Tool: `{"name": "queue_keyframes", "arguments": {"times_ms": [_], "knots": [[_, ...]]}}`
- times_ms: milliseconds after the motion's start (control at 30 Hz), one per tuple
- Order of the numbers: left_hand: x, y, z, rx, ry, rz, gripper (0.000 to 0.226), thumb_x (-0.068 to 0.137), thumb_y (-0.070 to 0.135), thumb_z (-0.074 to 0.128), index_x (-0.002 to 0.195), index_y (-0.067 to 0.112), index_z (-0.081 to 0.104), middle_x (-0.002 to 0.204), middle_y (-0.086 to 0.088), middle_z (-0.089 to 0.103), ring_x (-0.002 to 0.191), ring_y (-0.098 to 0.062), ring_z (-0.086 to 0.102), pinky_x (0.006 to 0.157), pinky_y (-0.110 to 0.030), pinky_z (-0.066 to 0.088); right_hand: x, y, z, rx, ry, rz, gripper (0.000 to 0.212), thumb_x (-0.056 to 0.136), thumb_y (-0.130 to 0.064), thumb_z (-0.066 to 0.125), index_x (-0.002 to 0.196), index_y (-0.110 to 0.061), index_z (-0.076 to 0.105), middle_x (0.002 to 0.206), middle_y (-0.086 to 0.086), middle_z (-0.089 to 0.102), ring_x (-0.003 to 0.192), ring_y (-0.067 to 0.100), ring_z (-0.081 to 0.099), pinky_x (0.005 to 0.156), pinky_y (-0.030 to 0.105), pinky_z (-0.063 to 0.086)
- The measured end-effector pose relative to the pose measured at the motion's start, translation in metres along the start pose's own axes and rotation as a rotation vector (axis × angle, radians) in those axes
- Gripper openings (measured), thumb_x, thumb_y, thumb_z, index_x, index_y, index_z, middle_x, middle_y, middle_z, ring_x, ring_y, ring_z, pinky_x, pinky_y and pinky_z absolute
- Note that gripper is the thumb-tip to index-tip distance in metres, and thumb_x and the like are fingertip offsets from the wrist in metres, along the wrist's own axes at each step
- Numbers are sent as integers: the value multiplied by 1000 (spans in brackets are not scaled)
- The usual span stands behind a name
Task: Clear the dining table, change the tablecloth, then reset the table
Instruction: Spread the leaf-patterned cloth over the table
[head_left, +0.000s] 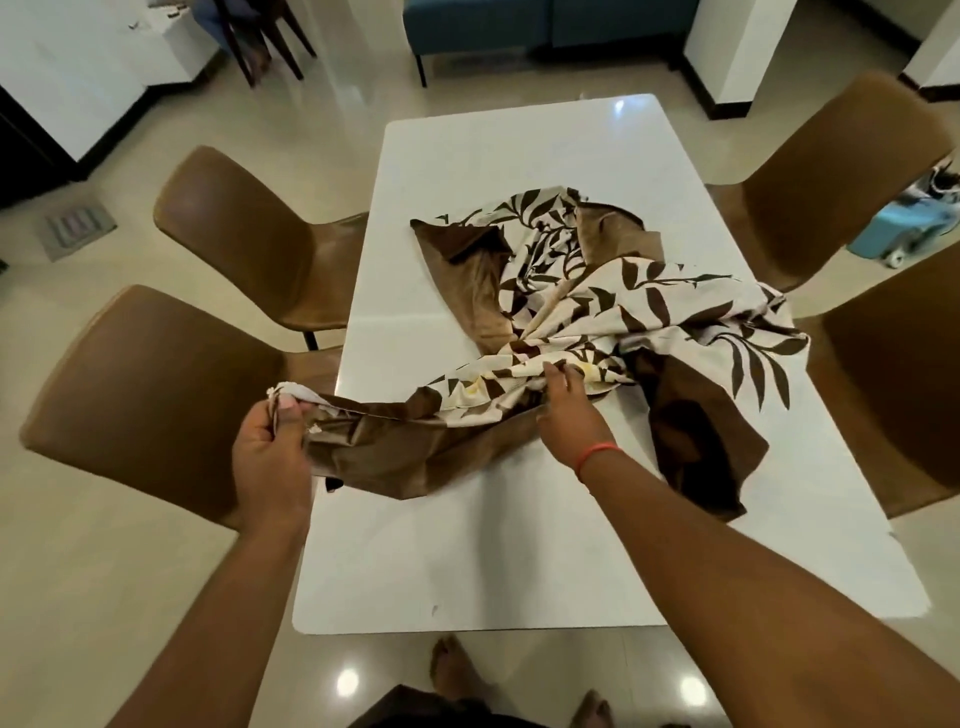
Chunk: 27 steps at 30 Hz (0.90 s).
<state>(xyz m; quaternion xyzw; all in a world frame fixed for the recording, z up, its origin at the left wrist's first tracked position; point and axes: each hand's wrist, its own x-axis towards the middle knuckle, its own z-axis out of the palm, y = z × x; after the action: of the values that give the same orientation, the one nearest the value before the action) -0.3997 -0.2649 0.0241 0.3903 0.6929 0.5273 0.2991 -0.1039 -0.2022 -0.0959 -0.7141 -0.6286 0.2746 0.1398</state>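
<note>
**A:** Head view: where does the tablecloth (597, 312) lie?

**B:** Bunched in a heap on the white dining table (493, 561), toward the right of the middle. It is cream with brown leaves and has a plain brown border. One fold hangs over the table's right edge; a brown strip runs off the near-left edge to the person's left hand (270, 447).

**A:** And the fingers?

**B:** The left hand, held just off the table's left edge, has thumb and fingers curled, pinching a pale corner of the cloth. The right hand (569, 410) is over the table, its fingers bent down and gripping a gathered fold near the heap's front. A red band circles that wrist.

**A:** What surrounds the table?

**B:** Four brown chairs: two on the left (156, 395) (244, 234) and two on the right (841, 171) (898, 395). A teal sofa (519, 26) stands beyond the far end. A pale blue case (904, 228) sits on the floor at right. The person's bare feet show below the near edge.
</note>
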Motion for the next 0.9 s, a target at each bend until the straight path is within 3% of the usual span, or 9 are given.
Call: {"name": "queue_keyframes", "arguments": {"times_ms": [133, 200, 300, 433, 600, 667, 800, 833, 900], "knots": [[0, -4, -1, 45, -31, -7, 31, 102, 46, 45, 88, 30, 67, 94, -5, 72, 94, -30, 69, 82, -58, 57, 11, -9, -2, -168, 23, -119, 85, 85, 7, 52, 156, -27, 18, 165, 5, -1, 106, 34, 62, 81, 40, 55], [0, -4, -4, 64, -57, -14, 31, 101, 49, 45, 91, 30, 67, 93, -1, 72, 93, -27, 69, 78, -58, 58, 17, -16, 0, -264, -69, -235, 87, 83, 8, 52, 156, -26, 17, 163, 6, 13, 107, 34, 62, 84, 41, 54], [2, -3, -6, 79, -18, -13, 33, 103, 45, 44, 91, 24, 66, 88, 2, 69, 85, -17, 65, 74, -40, 56, 23, -21, 3, -406, -136, -275, 68, 87, 0, 51, 150, -17, 31, 140, 16, 46, 119, 35, 53, 96, 44, 49], [43, -28, -27, -108, 295, -177, 25, 102, 38, 51, 100, 16, 64, 89, 2, 64, 82, -13, 60, 68, -24, 49, 25, -22, -7, -549, 71, -328, 32, 88, -4, 53, 118, -13, 59, 117, 12, 56, 106, 31, 51, 88, 40, 47], [93, -59, -69, -226, 579, -349, 36, 100, 30, 50, 121, 4, 63, 113, -8, 66, 90, -14, 59, 74, -20, 47, 35, -23, -47, -606, 319, -332, 17, 83, -12, 56, 95, -14, 68, 92, 11, 64, 87, 34, 55, 72, 43, 49], [102, -55, -76, -315, 635, -350, 29, 102, 28, 46, 117, 10, 63, 107, 0, 68, 84, -8, 63, 69, -16, 50, 37, -11, -67, -582, 358, -227, 14, 84, -10, 56, 89, -8, 68, 88, 15, 64, 82, 37, 57, 71, 43, 51], [113, -60, -70, -316, 578, -400, 20, 96, 12, 47, 82, 17, 61, 75, 13, 64, 60, 0, 58, 61, -21, 51, 30, 21, -89, -348, 409, 1, 19, 93, -6, 50, 95, -2, 68, 97, 20, 60, 86, 39, 62, 77, 42, 52], [113, -62, -63, -259, 514, -403, 19, 91, 5, 49, 80, 14, 61, 76, 10, 67, 59, -1, 58, 63, -23, 50, 27, 22, -84, -315, 342, -14, 20, 94, -6, 48, 100, -4, 67, 103, 18, 59, 90, 37, 62, 80, 41, 52], [103, -65, -44, -29, 415, -395, 20, 87, 6, 57, 106, 2, 65, 113, -9, 69, 85, -11, 64, 80, -29, 51, 16, 18, -63, -254, 120, -76, 23, 93, -8, 48, 110, -10, 64, 114, 14, 57, 100, 33, 61, 88, 40, 51]]}}
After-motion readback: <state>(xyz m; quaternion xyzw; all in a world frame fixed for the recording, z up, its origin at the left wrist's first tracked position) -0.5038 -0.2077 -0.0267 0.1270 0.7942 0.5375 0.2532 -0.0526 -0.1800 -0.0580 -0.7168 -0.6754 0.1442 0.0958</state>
